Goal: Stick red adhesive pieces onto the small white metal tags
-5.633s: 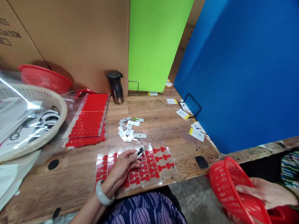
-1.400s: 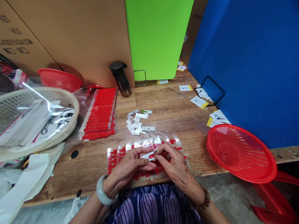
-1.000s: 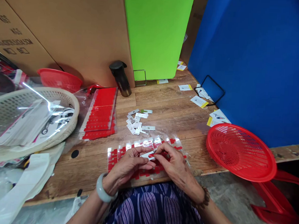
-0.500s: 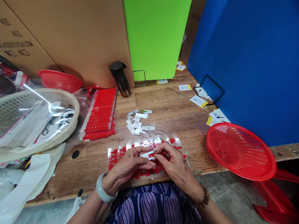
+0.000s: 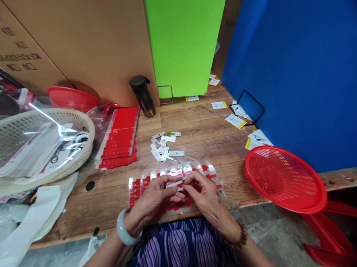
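A small white piece (image 5: 174, 184) with a bit of red at its right end is between my hands. My left hand (image 5: 154, 195) pinches its left part between thumb and fingers. At its right end, my right hand (image 5: 207, 196) has thumb and forefinger closed on the red bit. Under both hands lies a clear sheet with red pieces (image 5: 135, 193), partly hidden by them. Beyond the sheet, several small white and silver pieces (image 5: 164, 150) lie in a loose pile on the wooden table (image 5: 108, 193).
Left are a cream basket (image 5: 88, 144) of bagged papers, red sheets (image 5: 121, 132) and a red basket (image 5: 73, 99). A black bottle (image 5: 143, 96) stands behind. A red colander (image 5: 284, 178), cards (image 5: 236, 121) and a blue panel (image 5: 296, 84) are on the right.
The white piece has tilted between my fingers and now shows a narrower face. Both hands stay in nearly the same place; the view has shifted slightly.
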A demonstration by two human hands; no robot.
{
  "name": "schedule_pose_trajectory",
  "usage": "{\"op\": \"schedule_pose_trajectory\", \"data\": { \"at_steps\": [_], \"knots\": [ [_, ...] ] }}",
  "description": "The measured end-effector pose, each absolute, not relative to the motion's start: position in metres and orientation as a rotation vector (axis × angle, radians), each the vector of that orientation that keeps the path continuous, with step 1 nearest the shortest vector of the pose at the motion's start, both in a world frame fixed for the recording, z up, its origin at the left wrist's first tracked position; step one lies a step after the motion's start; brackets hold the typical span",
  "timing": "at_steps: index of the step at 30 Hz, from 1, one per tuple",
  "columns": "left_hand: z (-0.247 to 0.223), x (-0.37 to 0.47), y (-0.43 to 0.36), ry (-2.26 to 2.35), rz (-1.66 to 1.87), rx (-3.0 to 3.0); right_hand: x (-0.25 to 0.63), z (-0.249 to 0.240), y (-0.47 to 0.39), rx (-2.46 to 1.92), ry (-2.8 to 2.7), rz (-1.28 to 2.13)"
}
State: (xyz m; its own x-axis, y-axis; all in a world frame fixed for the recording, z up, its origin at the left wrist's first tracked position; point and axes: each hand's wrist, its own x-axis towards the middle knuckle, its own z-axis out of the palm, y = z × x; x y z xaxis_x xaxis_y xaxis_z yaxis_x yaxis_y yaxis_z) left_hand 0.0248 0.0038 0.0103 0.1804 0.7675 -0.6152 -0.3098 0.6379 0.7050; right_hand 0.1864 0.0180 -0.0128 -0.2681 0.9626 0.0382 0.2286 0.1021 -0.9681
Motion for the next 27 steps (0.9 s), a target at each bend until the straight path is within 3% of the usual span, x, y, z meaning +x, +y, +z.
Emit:
{"op": "schedule_pose_trajectory", "data": {
  "at_steps": [6,11,17,27],
  "knots": [
    [0.009,0.028,0.004,1.241,0.872,0.648,0.181,-0.012,0.012,-1.317,-1.496,1.299],
    [0.01,0.028,0.004,1.254,0.862,0.698,0.181,-0.004,0.011,-1.309,-1.519,1.173],
    [0.012,0.026,0.002,1.241,0.826,0.629,0.183,-0.01,0.016,-1.292,-1.526,1.266],
    [0.007,0.021,0.0,1.207,0.793,0.514,0.178,-0.013,0.017,-1.348,-1.652,1.108]
  ]
}}
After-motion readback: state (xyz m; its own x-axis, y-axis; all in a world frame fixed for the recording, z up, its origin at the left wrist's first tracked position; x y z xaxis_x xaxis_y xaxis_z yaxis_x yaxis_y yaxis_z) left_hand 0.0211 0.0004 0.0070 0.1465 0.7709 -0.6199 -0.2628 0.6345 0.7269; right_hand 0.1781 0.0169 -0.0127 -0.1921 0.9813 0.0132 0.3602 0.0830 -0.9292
